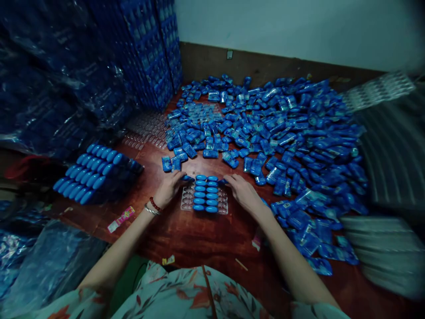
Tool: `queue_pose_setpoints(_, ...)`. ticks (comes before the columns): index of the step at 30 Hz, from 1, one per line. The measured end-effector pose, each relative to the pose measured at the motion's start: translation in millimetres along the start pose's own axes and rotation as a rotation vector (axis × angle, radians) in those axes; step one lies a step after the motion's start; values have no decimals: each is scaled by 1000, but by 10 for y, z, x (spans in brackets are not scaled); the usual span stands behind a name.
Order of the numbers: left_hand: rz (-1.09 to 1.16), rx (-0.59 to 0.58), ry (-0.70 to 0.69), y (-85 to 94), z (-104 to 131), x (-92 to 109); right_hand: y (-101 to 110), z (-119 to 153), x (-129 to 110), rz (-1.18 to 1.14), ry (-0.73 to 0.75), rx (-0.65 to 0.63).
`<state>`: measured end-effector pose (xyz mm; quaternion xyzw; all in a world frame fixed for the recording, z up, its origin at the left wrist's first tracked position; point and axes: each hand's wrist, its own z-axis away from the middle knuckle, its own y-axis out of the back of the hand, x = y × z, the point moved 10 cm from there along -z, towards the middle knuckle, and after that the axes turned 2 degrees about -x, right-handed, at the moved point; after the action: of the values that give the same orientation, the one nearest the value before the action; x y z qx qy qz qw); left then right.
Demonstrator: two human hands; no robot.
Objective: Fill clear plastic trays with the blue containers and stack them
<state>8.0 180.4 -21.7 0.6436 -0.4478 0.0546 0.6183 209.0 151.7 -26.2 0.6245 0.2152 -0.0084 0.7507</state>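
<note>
A clear plastic tray [187,205] with moulded hollows lies on the table in front of me. Two columns of shiny blue oval pieces [206,195] fill its middle, and the outer hollows at both sides look bare. At the tray's upper left corner, my left hand [171,185] has its fingers pinched on a small blue piece. Opposite it, my right hand [239,188] pinches another blue piece at the upper right corner. Both pieces are partly hidden by the fingertips.
Blue wrapped packets [282,128] are heaped across the table's back and right. Filled trays [89,173] are stacked at left, below tall plastic-wrapped stacks [146,48]. Empty clear trays [149,126] lie behind. A pink wrapper [121,219] rests near the front edge [186,248] of the table.
</note>
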Motion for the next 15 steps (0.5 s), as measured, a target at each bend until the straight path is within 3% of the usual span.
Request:
queue_pose_setpoints(4,-231,-100,-84,-105,-16,32,-14,-1,6,48,-4,-21)
queue_pose_setpoints(8,-437,-266,-170,-220,-88,145,17,-20,-100,145,17,-123)
queue_pose_setpoints(15,-631,-513,-180,-386,-326,311,32,-147,-351,303,64,-259)
